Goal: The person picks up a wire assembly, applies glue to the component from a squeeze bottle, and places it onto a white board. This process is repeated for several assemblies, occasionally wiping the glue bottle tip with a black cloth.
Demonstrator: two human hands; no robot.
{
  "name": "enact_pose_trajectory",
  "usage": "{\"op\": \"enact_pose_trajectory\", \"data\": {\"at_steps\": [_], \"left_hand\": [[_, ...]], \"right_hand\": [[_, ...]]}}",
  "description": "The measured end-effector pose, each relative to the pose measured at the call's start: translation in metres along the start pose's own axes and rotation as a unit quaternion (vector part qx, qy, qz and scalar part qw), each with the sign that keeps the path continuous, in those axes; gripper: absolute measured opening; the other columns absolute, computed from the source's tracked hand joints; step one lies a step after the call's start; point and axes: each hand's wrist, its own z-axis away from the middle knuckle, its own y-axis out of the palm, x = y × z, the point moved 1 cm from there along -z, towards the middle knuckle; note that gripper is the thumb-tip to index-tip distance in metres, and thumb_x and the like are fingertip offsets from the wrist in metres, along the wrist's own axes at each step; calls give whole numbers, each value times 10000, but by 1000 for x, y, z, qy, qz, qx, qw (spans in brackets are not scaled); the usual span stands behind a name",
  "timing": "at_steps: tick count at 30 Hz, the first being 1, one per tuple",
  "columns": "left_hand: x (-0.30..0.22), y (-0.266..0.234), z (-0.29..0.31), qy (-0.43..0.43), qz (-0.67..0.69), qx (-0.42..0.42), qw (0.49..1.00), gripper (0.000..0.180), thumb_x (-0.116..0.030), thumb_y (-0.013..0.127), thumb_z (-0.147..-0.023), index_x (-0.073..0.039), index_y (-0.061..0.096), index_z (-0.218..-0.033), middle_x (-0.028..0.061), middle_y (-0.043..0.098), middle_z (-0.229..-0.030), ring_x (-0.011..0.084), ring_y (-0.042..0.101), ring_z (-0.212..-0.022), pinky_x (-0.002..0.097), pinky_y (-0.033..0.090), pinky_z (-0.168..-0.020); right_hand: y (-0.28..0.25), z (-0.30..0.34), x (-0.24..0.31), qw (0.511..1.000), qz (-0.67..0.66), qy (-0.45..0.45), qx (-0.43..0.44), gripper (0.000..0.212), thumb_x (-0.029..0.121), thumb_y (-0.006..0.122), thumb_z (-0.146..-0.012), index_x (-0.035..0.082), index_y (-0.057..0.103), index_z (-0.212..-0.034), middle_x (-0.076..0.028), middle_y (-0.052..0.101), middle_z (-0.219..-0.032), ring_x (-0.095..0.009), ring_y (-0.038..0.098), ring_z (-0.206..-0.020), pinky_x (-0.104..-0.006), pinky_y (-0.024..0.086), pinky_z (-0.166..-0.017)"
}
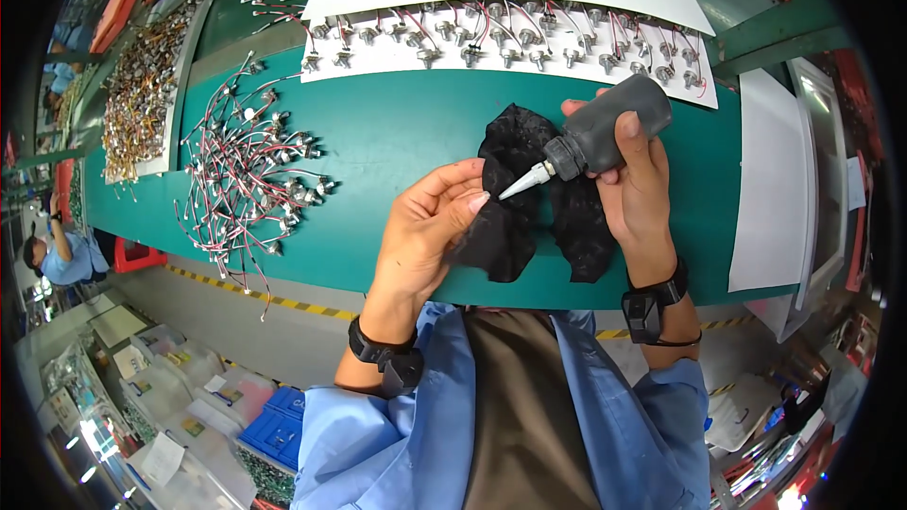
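My right hand (635, 203) is wrapped round a dark grey squeeze bottle (619, 121). It is tilted so that its pale tapered nozzle (526, 180) points down and left, with the tip right by my left fingertips. A crumpled black cloth (508, 238) is pinched between thumb and fingers of my left hand (422, 227). Part of that cloth passes behind the nozzle, and another fold (578, 231) hangs beneath the bottle. Whether the tip touches the cloth or my thumb, I cannot tell.
Wired metal parts (248, 170) lie tangled on the green table (378, 123) at left. More stand in rows on a white board (378, 61) at the back. A tray (179, 85) of small components sits far left. White sheeting (770, 179) covers the right side.
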Motion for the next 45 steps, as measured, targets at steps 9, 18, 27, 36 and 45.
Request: {"op": "enact_pose_trajectory", "data": {"at_steps": [9, 18, 27, 36, 45], "left_hand": [[9, 11, 4, 167, -380, -27, 909, 83, -44, 584, -784, 18, 566, -836, 39, 566, -692, 93, 487, -597, 195, 383, -541], [-5, 13, 1, 342, -408, 49, 845, 126, -54, 547, -805, 19, 509, -710, 43, 507, -611, 109, 422, -523, 234, 345, -483], [-6, 17, 3, 31, 42, -8, 999, 141, -89, 498, -839, 25, 519, -759, -12, 528, -691, 103, 455, -581, 227, 367, -517], [-14, -23, -3, 376, -472, -102, 791, 88, -62, 507, -804, -4, 562, -843, 67, 560, -772, 208, 554, -673, 301, 452, -600], [-23, -25, 29, 424, -582, -87, 688, 189, -4, 534, -737, -6, 567, -923, 142, 570, -920, 284, 559, -817, 299, 452, -697]], "right_hand": [[2, 5, -6, 1000, -2, -21, -20, 522, 404, 534, -814, -2, 402, -1115, -178, 559, -1001, -34, 407, -537, -175, 349, -508], [6, 7, -8, 994, -103, 22, -17, 489, 383, 519, -829, 12, 399, -1124, -177, 544, -1033, -33, 355, -509, -186, 346, -540], [6, 17, -7, 988, -32, -151, -11, 543, 421, 525, -813, 29, 377, -1159, -165, 519, -1070, -40, 365, -544, -184, 358, -572], [0, 5, 4, 970, -242, -22, -30, 446, 389, 503, -831, 38, 437, -1099, -159, 507, -1086, -81, 471, -677, -189, 367, -575], [26, -18, 22, 957, -282, -29, -57, 341, 335, 496, -847, 53, 474, -1037, -154, 518, -1068, -82, 435, -609, -200, 347, -521]]}}
